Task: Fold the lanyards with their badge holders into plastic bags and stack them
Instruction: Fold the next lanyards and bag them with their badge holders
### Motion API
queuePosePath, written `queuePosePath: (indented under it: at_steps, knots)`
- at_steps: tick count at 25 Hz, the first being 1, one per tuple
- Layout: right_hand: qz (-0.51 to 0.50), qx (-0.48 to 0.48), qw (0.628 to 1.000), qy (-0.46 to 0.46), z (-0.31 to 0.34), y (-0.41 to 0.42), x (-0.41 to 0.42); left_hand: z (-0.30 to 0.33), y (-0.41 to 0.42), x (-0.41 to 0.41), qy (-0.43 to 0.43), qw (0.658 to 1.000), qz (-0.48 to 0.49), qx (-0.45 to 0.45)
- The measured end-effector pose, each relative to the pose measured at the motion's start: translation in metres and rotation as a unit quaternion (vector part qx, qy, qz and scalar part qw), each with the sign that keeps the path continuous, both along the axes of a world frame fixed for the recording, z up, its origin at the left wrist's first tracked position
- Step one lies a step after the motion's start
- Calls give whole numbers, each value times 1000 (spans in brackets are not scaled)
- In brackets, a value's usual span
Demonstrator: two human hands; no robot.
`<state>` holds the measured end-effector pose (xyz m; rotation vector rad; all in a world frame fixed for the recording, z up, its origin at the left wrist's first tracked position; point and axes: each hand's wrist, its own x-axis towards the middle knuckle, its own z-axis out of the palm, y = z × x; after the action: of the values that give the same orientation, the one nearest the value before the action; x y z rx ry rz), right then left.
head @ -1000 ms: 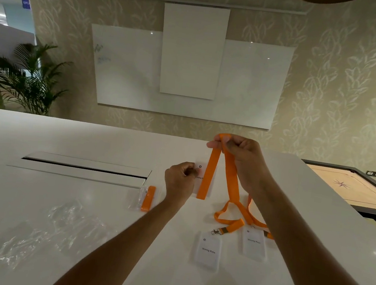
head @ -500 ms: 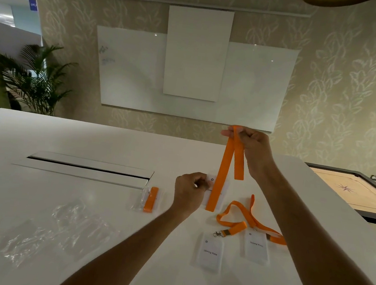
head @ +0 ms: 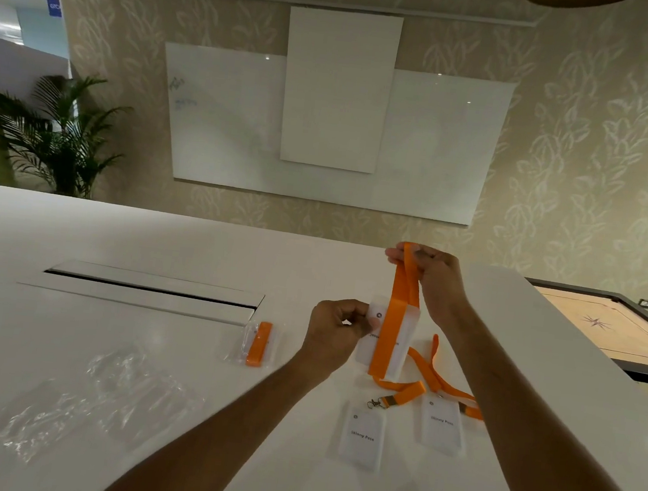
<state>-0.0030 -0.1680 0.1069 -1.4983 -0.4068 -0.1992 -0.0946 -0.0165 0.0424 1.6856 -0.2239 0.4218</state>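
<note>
Head view: my left hand (head: 335, 332) pinches the badge holder (head: 386, 342) upright above the table; my right hand (head: 429, 274) pinches the folded lanyard (head: 392, 324) top, strap hanging lengthwise down it

There is a single view, taken from the person's head, wide-angle, facing forward and tilted down over the white desk (head: 122, 248). It sits close above the near edge: both forearms enter from the bottom, at about 6 and 4 o'clock, and the hands (head: 335, 332) meet just right of centre. The far wall with its whiteboard (head: 223, 122) fills the upper half at 12 o'clock, a potted plant (head: 52, 136) stands at 9 o'clock, and a game board (head: 621, 326) at 3 o'clock.
</note>
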Motion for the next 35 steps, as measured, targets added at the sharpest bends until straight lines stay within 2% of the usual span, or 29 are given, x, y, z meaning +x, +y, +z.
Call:
queuePosePath:
  at_steps: [8, 14, 21, 26, 31, 35]
  knots:
    - [-10, 1, 999, 47, -42, 5, -6, 12, 2, -2, 15, 995, -24, -100]
    - [1, -46, 998, 47, -69, 15, -25, 17, 5, 6, 47, 984, 32, -167]
    - [26, 14, 997, 70, -96, 27, -40, 22, 9, 14, 38, 971, 95, -217]
    - [25, 17, 996, 81, -121, 31, -60, 32, 17, 18, 15, 963, 127, -238]
    - [4, 21, 997, 68, -141, 37, -80, 42, 29, 23, -16, 967, 168, -190]
    - [-15, -5, 998, 63, -148, 49, -100, 41, 35, 26, -12, 963, 188, -195]
